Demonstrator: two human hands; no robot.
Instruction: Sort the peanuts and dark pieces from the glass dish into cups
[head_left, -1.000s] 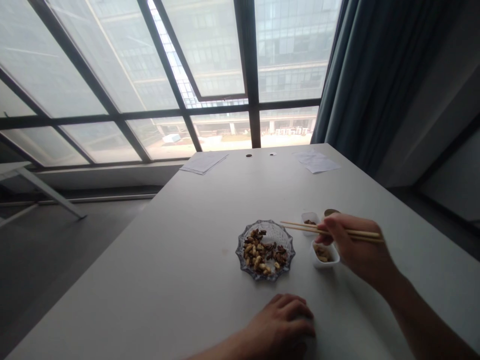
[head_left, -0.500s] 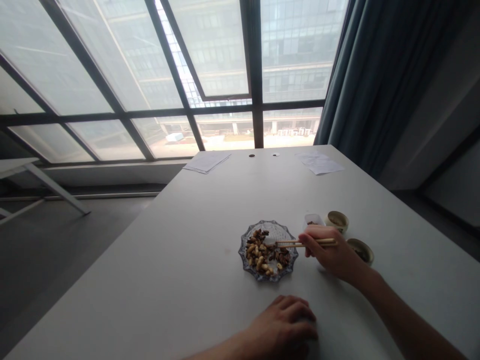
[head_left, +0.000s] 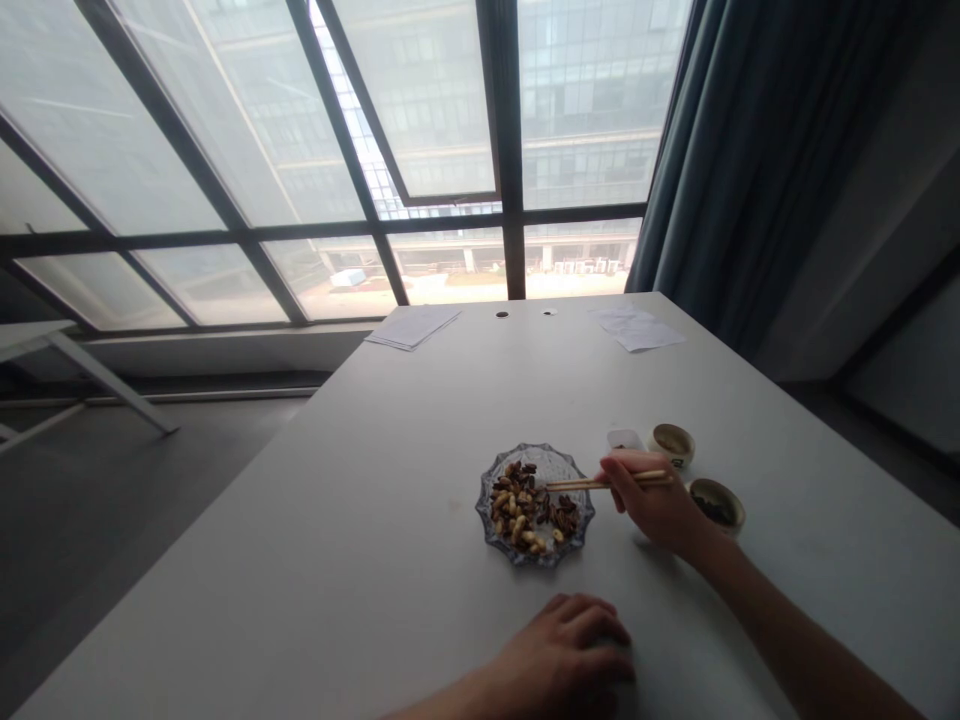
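My right hand (head_left: 656, 505) is closed round a pair of wooden chopsticks (head_left: 577, 484), whose tips are over the glass plate (head_left: 495, 545). On that scalloped plate lie peanuts (head_left: 517, 520) and dark brown nuts (head_left: 564, 518). Whether the tips grip a nut is too small to tell. Beyond my right hand are a small clear container (head_left: 624, 438) and a round bowl (head_left: 673, 443); a second bowl with dark contents (head_left: 716, 503) sits by my wrist. My left hand (head_left: 566, 645) is curled on the table nearer to me, over something I cannot make out.
The white table (head_left: 337, 520) reaches to the windows. Papers (head_left: 414, 326) lie at its far left corner and more papers (head_left: 637, 327) at the far right, with two round holes between them. A dark curtain (head_left: 720, 180) hangs at the right.
The chopsticks' tips have come together and moved slightly left. My right hand has shifted a little left, showing more of the near bowl. My left hand looks nearly unchanged.
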